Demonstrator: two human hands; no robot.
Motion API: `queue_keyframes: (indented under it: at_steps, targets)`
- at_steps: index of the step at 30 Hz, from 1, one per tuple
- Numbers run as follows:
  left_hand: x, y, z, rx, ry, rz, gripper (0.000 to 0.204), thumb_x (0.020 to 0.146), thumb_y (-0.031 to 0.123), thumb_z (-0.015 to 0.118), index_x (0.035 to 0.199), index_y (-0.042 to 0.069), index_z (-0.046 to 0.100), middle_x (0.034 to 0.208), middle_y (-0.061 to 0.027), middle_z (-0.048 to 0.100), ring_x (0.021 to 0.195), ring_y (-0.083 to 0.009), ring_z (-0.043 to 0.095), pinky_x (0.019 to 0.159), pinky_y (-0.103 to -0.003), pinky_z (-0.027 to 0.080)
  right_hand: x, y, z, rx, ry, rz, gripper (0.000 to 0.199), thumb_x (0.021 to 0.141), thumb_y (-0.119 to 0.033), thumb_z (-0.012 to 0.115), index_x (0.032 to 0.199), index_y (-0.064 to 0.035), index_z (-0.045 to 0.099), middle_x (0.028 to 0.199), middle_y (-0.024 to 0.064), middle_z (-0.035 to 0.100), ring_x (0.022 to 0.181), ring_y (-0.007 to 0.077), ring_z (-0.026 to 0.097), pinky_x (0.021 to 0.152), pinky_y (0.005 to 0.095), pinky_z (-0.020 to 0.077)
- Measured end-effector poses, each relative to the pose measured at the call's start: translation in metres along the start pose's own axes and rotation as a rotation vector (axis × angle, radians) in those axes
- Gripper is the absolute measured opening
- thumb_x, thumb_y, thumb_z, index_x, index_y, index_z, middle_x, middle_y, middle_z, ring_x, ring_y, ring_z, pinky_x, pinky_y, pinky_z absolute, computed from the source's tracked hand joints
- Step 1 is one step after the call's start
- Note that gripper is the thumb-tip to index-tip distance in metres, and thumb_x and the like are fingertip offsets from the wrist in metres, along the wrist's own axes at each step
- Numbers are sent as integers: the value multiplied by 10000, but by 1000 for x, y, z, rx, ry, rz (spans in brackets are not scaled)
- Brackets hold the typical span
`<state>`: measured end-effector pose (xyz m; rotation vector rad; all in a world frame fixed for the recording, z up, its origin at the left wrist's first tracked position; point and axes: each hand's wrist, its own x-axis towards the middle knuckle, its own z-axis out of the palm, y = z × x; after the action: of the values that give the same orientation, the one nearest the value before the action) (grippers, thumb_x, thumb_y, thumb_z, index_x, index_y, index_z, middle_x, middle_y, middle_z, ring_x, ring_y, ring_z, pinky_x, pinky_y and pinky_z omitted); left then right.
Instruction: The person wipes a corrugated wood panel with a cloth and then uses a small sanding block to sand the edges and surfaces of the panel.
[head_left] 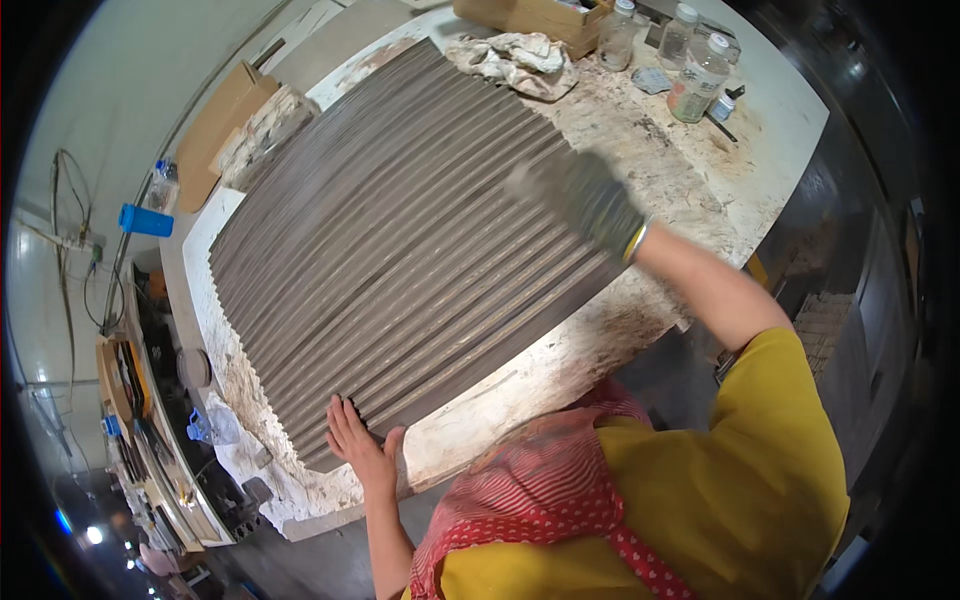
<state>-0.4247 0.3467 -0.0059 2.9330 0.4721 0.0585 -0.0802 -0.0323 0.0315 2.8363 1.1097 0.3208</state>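
A large dark grey-brown ribbed panel (pixel 400 240) lies on the worktable, its ridges running side to side at a slant. My bare left hand (pixel 365 445) rests flat on the panel's near left corner, fingers stretched out and thumb apart. Over the panel's right side is my right hand (pixel 590 200), in a dark work glove with a yellow-edged cuff. Motion smears its fingers, and a pale blurred patch shows at their tips. Whether it holds something I cannot make out.
A stained pale cover (pixel 660 180) lies under the panel. At the back are a crumpled rag (pixel 515 65), an open cardboard box (pixel 540 22) and several plastic bottles (pixel 697 80). A blue cup (pixel 146 220) stands left, near a cardboard piece (pixel 215 135).
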Motion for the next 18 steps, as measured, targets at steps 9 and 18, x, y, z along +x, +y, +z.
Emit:
queue_keyframes:
  at_steps: [9, 18]
  targets:
    - [0, -3, 5, 0, 34, 9, 1052, 745, 536, 783, 1543, 29, 321, 1640, -156, 282, 1515, -387, 222, 1201, -578, 108, 16, -82, -22, 488, 348, -567, 134, 989, -220, 524, 1079, -149, 594, 615, 93, 547, 529, 234, 592, 496, 364, 504]
    - [-2, -5, 7, -4, 38, 11, 1041, 764, 587, 753, 1540, 36, 333, 1633, -164, 296, 1513, -391, 224, 1200, -576, 108, 19, 34, 17, 107, 287, 270, 446, 1078, -410, 367, 907, -95, 633, 733, 129, 657, 570, 291, 628, 568, 439, 524]
